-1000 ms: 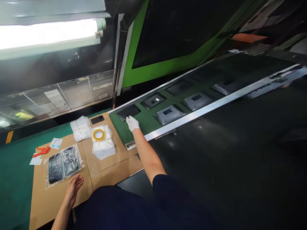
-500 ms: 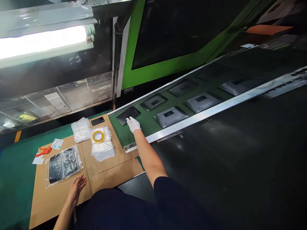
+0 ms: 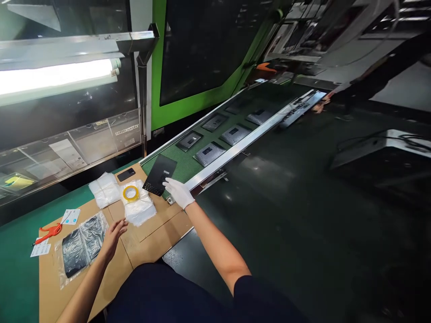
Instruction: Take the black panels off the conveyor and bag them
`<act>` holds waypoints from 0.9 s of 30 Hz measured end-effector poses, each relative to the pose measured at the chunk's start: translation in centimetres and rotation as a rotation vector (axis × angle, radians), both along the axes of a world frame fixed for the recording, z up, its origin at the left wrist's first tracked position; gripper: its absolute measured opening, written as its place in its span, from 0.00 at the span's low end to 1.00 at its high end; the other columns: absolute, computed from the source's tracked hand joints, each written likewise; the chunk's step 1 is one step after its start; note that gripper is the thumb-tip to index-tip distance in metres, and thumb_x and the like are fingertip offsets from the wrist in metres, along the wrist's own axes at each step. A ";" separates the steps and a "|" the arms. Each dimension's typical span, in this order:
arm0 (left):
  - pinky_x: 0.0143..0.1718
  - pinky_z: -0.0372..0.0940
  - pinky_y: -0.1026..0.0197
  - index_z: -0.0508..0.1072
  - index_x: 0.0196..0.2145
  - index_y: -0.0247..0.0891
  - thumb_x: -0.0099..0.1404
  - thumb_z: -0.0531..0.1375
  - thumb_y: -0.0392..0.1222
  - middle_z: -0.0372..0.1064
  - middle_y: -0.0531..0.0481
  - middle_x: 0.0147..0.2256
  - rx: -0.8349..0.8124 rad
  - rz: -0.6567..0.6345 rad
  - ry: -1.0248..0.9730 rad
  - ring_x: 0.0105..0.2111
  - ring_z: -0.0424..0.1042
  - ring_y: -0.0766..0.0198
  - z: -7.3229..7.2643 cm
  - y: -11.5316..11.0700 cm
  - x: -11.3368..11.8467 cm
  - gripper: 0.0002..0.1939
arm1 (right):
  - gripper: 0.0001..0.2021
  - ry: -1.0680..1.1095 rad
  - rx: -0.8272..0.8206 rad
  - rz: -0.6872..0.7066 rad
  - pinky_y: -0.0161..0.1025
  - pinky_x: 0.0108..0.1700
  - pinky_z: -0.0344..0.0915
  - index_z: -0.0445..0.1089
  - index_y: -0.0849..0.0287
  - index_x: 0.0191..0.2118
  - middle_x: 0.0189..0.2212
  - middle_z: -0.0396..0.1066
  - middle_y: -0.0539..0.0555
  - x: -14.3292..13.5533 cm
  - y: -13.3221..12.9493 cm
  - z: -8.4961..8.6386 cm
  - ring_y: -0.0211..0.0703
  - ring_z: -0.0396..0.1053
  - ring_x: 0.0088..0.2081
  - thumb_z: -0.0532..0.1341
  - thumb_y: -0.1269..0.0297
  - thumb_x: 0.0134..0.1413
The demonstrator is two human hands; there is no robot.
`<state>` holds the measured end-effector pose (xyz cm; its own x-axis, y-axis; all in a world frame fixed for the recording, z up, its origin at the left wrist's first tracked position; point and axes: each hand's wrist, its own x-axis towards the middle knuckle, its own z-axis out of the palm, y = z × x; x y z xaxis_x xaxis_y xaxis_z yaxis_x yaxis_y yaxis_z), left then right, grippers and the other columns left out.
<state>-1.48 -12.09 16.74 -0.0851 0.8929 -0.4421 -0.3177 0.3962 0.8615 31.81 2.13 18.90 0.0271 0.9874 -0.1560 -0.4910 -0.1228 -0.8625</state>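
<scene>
Panel (image 3: 155, 175) of thin black material, rectangular and perforated at its lower end, is gripped by the white-gloved right hand (image 3: 180, 192), whose thumb and fingers are clamped on its near edge. The panel is held tilted over the near end of a ribbed green conveyor belt (image 3: 186, 162), at ten o'clock from that hand; whether the belt is touched by it cannot be told. The bare left hand (image 3: 115, 234) is held at eight o'clock from the right one, its fingers loosely uncurled, above a brown cardboard sheet (image 3: 161, 233). Just beside it, between eight and nine o'clock, a dark flat item in clear plastic wrapping (image 3: 82, 246) is laid on the cardboard, and at ten o'clock from that item an orange-red trigger-handled tool (image 3: 52, 230) is seen. At nine o'clock from the right hand, a yellow ring-shaped roll of tape (image 3: 130, 193) is rested on a stack of clear plastic bags (image 3: 140, 211); a black smartphone (image 3: 126, 175) is placed near twelve o'clock from the roll. More dark rectangular panels (image 3: 209, 154) are spread along the belt toward one o'clock, bordered by a silver metal rail (image 3: 235, 150).
</scene>
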 end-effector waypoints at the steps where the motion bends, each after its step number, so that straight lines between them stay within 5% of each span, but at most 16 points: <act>1: 0.58 0.67 0.51 0.81 0.47 0.35 0.55 0.74 0.53 0.79 0.37 0.47 0.058 -0.010 -0.007 0.55 0.74 0.47 1.0 0.6 0.0 0.26 | 0.14 0.002 -0.009 0.022 0.46 0.55 0.75 0.81 0.58 0.42 0.43 0.82 0.59 -1.1 -1.5 0.7 0.51 0.80 0.49 0.73 0.61 0.48; 6: 0.68 0.56 0.47 0.77 0.57 0.36 0.59 0.71 0.60 0.74 0.36 0.58 0.272 -0.124 -0.225 0.65 0.65 0.46 5.7 1.9 -0.7 0.35 | 0.19 -0.022 -0.052 0.175 0.44 0.49 0.74 0.83 0.60 0.43 0.39 0.83 0.59 -7.6 -8.8 3.8 0.49 0.80 0.43 0.76 0.55 0.45; 9: 0.72 0.51 0.46 0.75 0.60 0.35 0.62 0.67 0.65 0.72 0.37 0.61 0.253 -0.290 -0.440 0.68 0.61 0.44 7.1 1.6 -1.7 0.37 | 0.20 -0.054 -0.091 0.243 0.44 0.48 0.73 0.83 0.62 0.42 0.34 0.83 0.58 -11.0 -12.5 5.1 0.47 0.80 0.39 0.77 0.54 0.44; 13: 0.70 0.54 0.40 0.75 0.61 0.38 0.68 0.60 0.66 0.76 0.40 0.58 0.067 -0.603 -0.731 0.64 0.68 0.42 6.2 0.7 -3.5 0.34 | 0.23 -0.089 -0.141 0.269 0.41 0.43 0.72 0.82 0.62 0.40 0.30 0.82 0.57 -13.8 -16.0 6.4 0.43 0.79 0.34 0.78 0.51 0.41; 19: 0.64 0.66 0.53 0.77 0.59 0.47 0.76 0.51 0.56 0.74 0.52 0.58 0.094 -0.977 -1.176 0.59 0.74 0.52 2.6 0.4 -3.9 0.24 | 0.26 -0.126 -0.110 0.313 0.37 0.35 0.70 0.82 0.56 0.35 0.25 0.80 0.51 -14.6 -18.4 6.5 0.42 0.77 0.28 0.77 0.42 0.32; 23: 0.63 0.67 0.52 0.80 0.55 0.55 0.71 0.56 0.60 0.72 0.57 0.58 -0.030 -1.053 -1.165 0.60 0.74 0.51 2.6 0.3 -2.7 0.22 | 0.26 -0.193 -0.044 0.309 0.34 0.27 0.68 0.79 0.55 0.27 0.21 0.78 0.50 -13.6 -18.8 6.5 0.42 0.76 0.22 0.78 0.40 0.24; 27: 0.63 0.68 0.44 0.80 0.50 0.68 0.66 0.59 0.62 0.76 0.66 0.52 -0.064 -1.007 -1.113 0.59 0.74 0.46 4.5 -0.9 -1.7 0.17 | 0.25 -0.263 0.012 0.330 0.35 0.27 0.71 0.79 0.56 0.27 0.21 0.78 0.50 -12.9 -19.8 8.0 0.44 0.77 0.22 0.77 0.40 0.27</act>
<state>-3.14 -12.98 21.20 0.9323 0.3491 0.0947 -0.3597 0.8676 0.3432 18.94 -17.71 26.88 -0.2533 0.9516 -0.1742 -0.1896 -0.2254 -0.9556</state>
